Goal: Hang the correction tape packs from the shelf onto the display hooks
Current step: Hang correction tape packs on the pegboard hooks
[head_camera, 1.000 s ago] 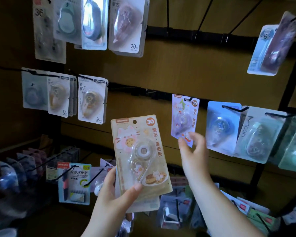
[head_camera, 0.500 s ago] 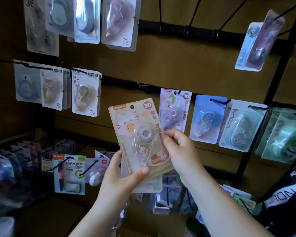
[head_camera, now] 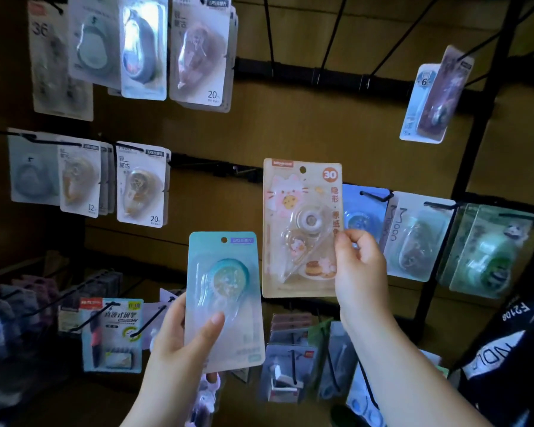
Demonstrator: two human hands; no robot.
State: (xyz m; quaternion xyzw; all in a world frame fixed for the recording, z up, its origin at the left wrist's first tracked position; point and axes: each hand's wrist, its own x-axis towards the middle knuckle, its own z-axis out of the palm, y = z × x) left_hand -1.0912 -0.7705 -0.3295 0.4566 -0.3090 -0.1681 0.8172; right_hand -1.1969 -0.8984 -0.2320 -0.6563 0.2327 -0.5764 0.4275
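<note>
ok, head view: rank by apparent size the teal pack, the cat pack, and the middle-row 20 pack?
1. teal pack and cat pack: alike, no ranking.
2. middle-row 20 pack: smallest, though it hangs farther back.

The top row of packs (head_camera: 198, 57) is cut off by the upper edge, so their hooks are out of sight. The cat pack (head_camera: 299, 229) covers the left edge of the blue pack (head_camera: 366, 211) behind it, and the right hand (head_camera: 361, 272) masks its lowest printed characters. Behind the teal pack (head_camera: 225, 300) the left hand (head_camera: 179, 343) shows only a thumb (fingers hidden). That pack's small print is too blurred to read, and the goods at lower left (head_camera: 13, 318) are dark smears
</note>
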